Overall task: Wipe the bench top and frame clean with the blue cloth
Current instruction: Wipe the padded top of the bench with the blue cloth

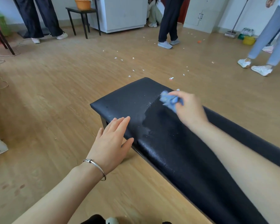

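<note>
A: Where is the cloth (170, 101)?

B: Bunched in the right hand (188, 109), fingers curled tight around it, over the bench (176, 152) top near its far right edge. The picture is blurred there, so I cannot tell whether the cloth touches the top.

A: And the left hand (111, 143)?

B: Flat, fingers straight and close together, lying at the bench's left edge near the far end, fingertips on the padding. A bangle (95, 167) sits on that wrist.

A: The bench top itself?

B: Black padding. The far end looks dull and dusty, with pale specks along a line running from the cloth towards the left hand; the near part looks darker and glossy. White scraps (132, 68) lie on the floor (55, 94) beyond.
</note>
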